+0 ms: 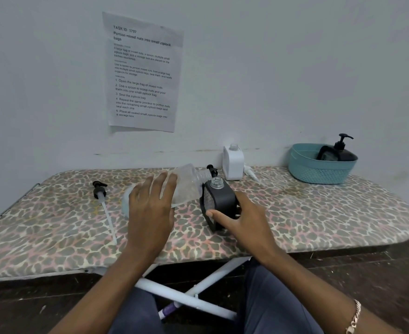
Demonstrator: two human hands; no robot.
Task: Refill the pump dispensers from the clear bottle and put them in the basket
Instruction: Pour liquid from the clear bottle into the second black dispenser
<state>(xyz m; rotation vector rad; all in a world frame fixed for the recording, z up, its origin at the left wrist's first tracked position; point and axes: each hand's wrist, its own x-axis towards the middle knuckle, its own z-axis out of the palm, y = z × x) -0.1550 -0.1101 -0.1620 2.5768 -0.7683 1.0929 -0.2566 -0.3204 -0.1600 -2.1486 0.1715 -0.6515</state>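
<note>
Left hand (pixel 150 208) fingers (pixel 171 180) wrap tilted clear bottle (pixel 186 182); right hand (pixel 244 218) fingers (pixel 222 216) clasp black dispenser (pixel 220 200).

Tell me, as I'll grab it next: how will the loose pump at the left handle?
The loose pump is probably light. Its long thin tube looks flexible, so it may droop. Lying on its side, it could roll if nudged.
</note>
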